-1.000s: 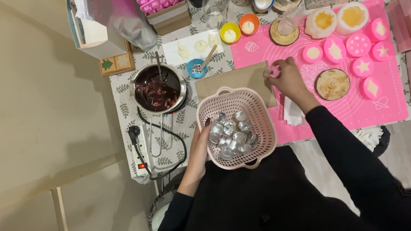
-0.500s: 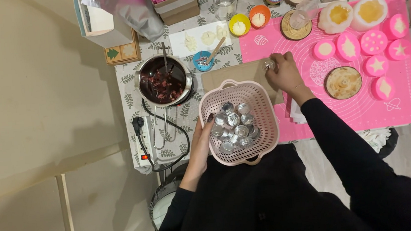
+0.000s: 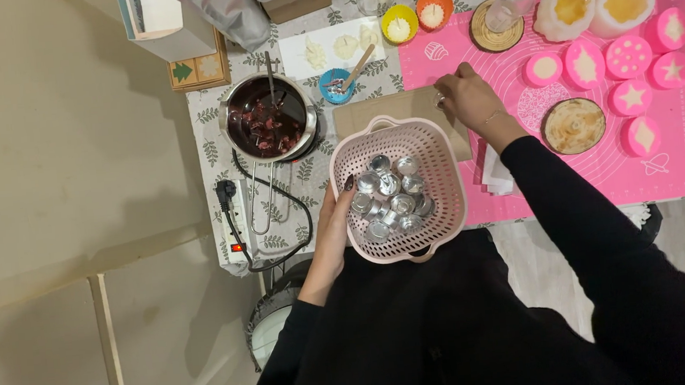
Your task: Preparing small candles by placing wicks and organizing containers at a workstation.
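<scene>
L hand (image 3: 336, 228) still grips pink basket (image 3: 398, 187) of foil cups (image 3: 391, 196); R hand (image 3: 467, 101) shifted slightly, pinching sth small at board (image 3: 377, 111) edge.

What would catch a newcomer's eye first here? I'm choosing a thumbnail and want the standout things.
First the pink basket of small silver cups at centre, held by the left hand at its left rim. Next the bright pink mat on the right, dotted with pink moulds, where the right hand rests. Left of the basket sits a metal pot of dark red contents.
</scene>
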